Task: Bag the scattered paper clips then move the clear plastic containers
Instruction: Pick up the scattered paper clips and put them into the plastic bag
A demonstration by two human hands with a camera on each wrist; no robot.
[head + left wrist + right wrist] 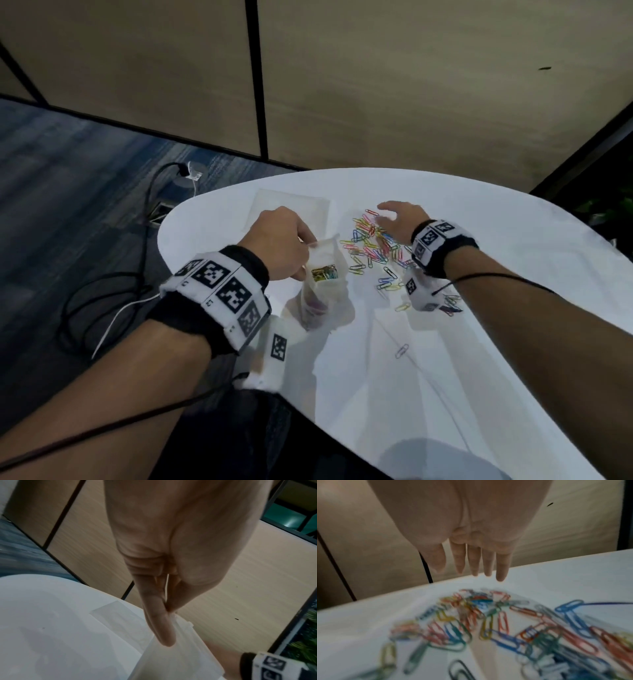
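Note:
A clear plastic bag (324, 274) stands on the white table (479, 342), its mouth held up, with coloured paper clips inside. My left hand (281, 241) pinches the bag's top edge (180, 626) between thumb and fingers. To the right of the bag lie several scattered coloured paper clips (373, 246) (488, 622). My right hand (399, 216) hovers over the far side of that pile, fingers (475, 561) straight and spread, holding nothing. A flat clear plastic container (291, 205) (120, 616) lies just beyond the left hand.
One lone paper clip (401, 351) lies nearer to me on the table. The table's curved left edge is close to the left wrist. Cables (137, 274) run across the blue carpet to the left. Beige wall panels stand behind the table.

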